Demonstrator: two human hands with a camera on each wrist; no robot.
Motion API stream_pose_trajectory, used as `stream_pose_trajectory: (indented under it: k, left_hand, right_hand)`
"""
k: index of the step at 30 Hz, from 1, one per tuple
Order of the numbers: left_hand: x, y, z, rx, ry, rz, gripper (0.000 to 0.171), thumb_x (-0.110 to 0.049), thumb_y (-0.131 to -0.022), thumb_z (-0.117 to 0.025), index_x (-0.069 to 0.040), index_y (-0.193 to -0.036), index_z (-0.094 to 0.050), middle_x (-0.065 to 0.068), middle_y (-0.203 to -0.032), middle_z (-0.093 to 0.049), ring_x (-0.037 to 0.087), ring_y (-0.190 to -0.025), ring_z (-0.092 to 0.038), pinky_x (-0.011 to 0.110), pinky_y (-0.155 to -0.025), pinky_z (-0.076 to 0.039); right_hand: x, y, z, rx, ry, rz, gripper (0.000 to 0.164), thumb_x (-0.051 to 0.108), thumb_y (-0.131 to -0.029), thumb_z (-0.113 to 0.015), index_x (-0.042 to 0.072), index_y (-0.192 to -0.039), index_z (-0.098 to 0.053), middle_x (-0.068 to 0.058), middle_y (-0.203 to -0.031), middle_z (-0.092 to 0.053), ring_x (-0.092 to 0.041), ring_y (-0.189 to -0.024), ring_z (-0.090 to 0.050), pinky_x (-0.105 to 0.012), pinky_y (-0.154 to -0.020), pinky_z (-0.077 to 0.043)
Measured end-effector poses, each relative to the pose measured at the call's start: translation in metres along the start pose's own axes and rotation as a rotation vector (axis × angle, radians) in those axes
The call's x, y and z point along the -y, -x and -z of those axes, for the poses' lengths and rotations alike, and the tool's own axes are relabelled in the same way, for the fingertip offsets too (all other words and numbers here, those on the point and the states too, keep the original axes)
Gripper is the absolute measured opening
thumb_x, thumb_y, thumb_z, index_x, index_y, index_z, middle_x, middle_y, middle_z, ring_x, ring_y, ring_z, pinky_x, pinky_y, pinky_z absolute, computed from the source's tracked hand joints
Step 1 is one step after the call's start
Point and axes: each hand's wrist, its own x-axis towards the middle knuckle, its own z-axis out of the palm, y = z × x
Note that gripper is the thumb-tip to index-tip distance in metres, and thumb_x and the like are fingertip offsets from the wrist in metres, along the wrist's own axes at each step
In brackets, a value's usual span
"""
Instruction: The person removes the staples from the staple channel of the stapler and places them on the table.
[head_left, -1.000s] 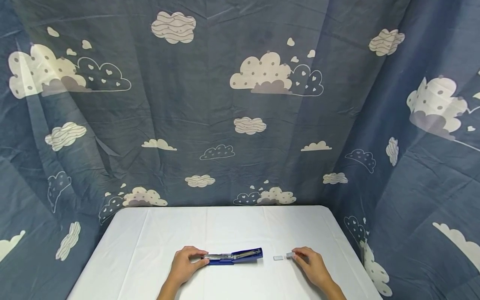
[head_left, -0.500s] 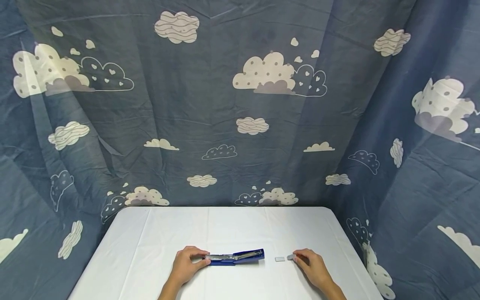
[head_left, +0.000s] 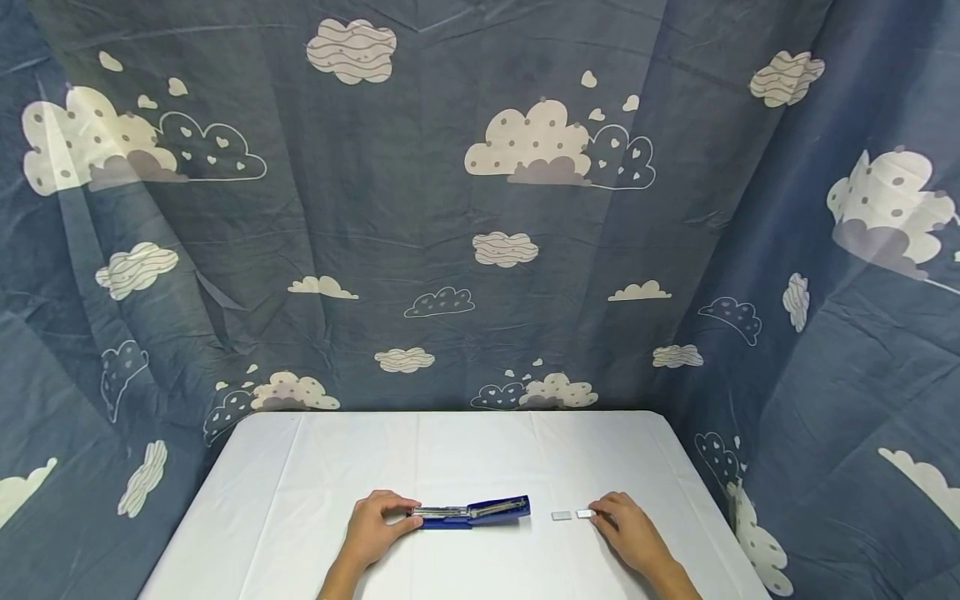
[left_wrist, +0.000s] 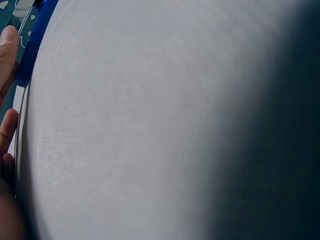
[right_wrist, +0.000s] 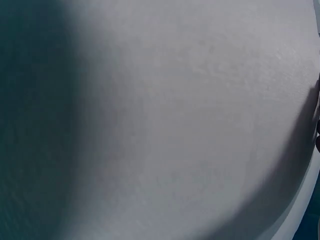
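Observation:
A blue stapler [head_left: 480,514] lies on the white table in the head view, its top swung back so the metal staple channel shows. My left hand [head_left: 381,525] pinches the stapler's left end between thumb and fingers. In the left wrist view only a blue end of the stapler [left_wrist: 33,52] and parts of the fingers [left_wrist: 7,131] show. To the stapler's right lies a small grey strip of staples [head_left: 561,516]. Just right of that, my right hand [head_left: 628,531] holds a second strip of staples [head_left: 584,514] at the fingertips. The right wrist view barely catches the right hand's edge.
The white-covered table [head_left: 480,454] reaches back to a dark blue curtain [head_left: 435,208] with cloud prints. The curtain also hangs along the left and right sides. Mostly blurred white cloth fills both wrist views.
The strip in my right hand has tilted, and a brighter, flatter face of it shows now. My left hand and the stapler keep their places, apart from a slight camera shift.

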Motion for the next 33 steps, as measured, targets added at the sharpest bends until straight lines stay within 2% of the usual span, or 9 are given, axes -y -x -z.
stream_pose_trajectory:
  k: [10,23,29,33]
  left_hand:
    - [0.001,0.001,-0.002,-0.015,-0.006,-0.014,0.024,-0.044,-0.072,-0.091,-0.043,-0.093,-0.079,-0.029,-0.092,-0.071,0.006,-0.101,-0.066,0.049,-0.104,-0.044]
    - [-0.001,-0.001,-0.001,-0.008,-0.004,-0.006,0.025,-0.046,-0.072,-0.09,-0.044,-0.094,-0.079,-0.029,-0.093,-0.07,0.006,-0.102,-0.065,0.049,-0.105,-0.043]
    - [-0.001,-0.002,-0.001,-0.026,-0.008,-0.029,0.026,-0.045,-0.072,-0.091,-0.043,-0.095,-0.08,-0.028,-0.093,-0.071,0.006,-0.101,-0.065,0.049,-0.103,-0.044]
    - [0.001,0.002,-0.001,-0.009,-0.014,-0.007,0.026,-0.048,-0.071,-0.09,-0.045,-0.095,-0.079,-0.029,-0.093,-0.07,0.005,-0.101,-0.065,0.049,-0.104,-0.044]
  right_hand:
    - [0.003,0.0,0.001,0.01,0.069,0.008,0.016,0.024,-0.091,-0.078,0.018,-0.107,-0.077,0.008,-0.103,-0.068,-0.013,-0.101,-0.066,-0.037,-0.091,-0.059]
    - [0.001,0.002,0.001,0.006,0.014,-0.022,0.024,0.023,-0.091,-0.078,0.014,-0.113,-0.076,0.003,-0.108,-0.068,-0.02,-0.108,-0.067,-0.042,-0.097,-0.057]
    - [0.002,0.009,0.0,0.02,-0.032,-0.063,0.033,0.023,-0.091,-0.077,0.013,-0.122,-0.072,-0.005,-0.123,-0.066,-0.031,-0.123,-0.063,-0.051,-0.108,-0.05]
    - [0.005,0.019,-0.001,0.042,-0.057,-0.088,0.038,0.024,-0.093,-0.076,0.013,-0.128,-0.068,-0.006,-0.132,-0.063,-0.035,-0.13,-0.059,-0.053,-0.112,-0.046]
